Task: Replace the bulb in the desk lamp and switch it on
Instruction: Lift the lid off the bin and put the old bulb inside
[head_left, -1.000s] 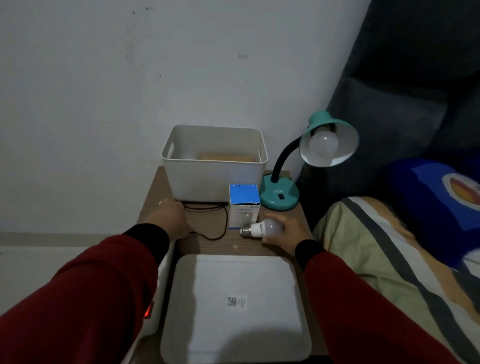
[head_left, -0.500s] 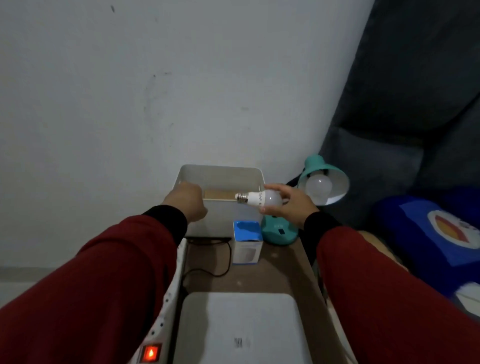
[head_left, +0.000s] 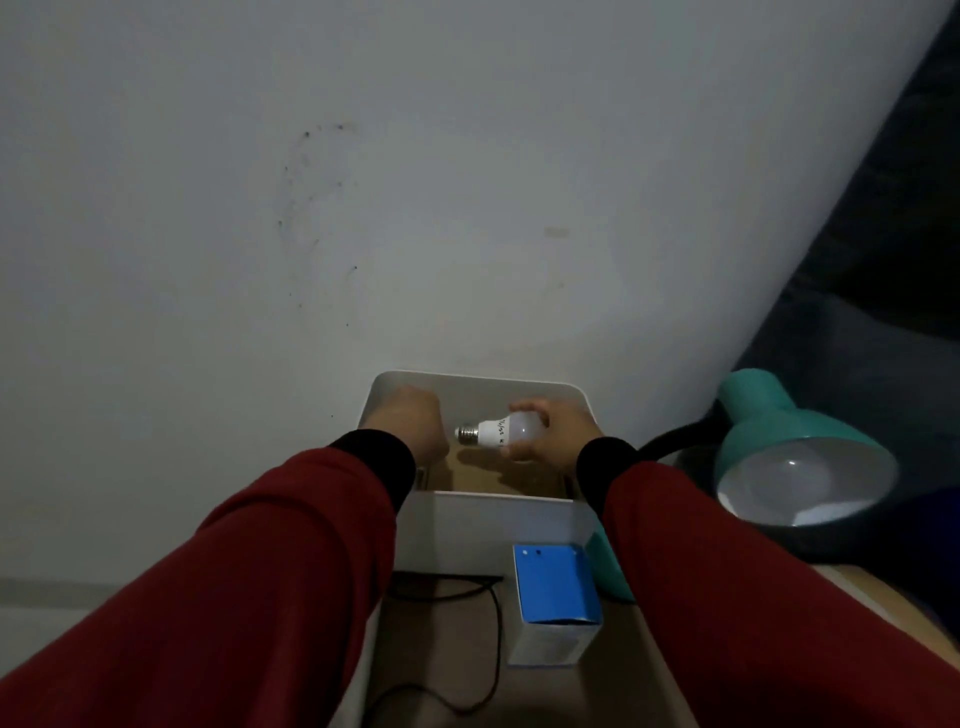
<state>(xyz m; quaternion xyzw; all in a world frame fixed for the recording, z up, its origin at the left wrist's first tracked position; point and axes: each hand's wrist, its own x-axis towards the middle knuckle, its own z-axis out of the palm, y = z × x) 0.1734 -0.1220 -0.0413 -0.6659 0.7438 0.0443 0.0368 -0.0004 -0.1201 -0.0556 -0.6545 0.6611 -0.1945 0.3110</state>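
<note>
Nearest on the wooden table (head_left: 441, 639) stands a blue-topped box (head_left: 555, 592), a black cable (head_left: 488, 623) curling to its left. Beyond it sits the white bin (head_left: 493, 525). Over the bin's open top, the right hand (head_left: 550, 436) grips a white bulb (head_left: 501, 432) lying sideways, screw base pointing left. The left hand (head_left: 410, 426) is curled into a loose fist beside that base, apart from it. At right, the teal desk lamp (head_left: 789, 441) carries another bulb (head_left: 795, 480) in its shade.

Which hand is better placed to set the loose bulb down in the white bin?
The right hand. Its fingers already grip the loose bulb over the open white bin. The left hand is a closed fist at the bin's left edge, holding nothing visible.
</note>
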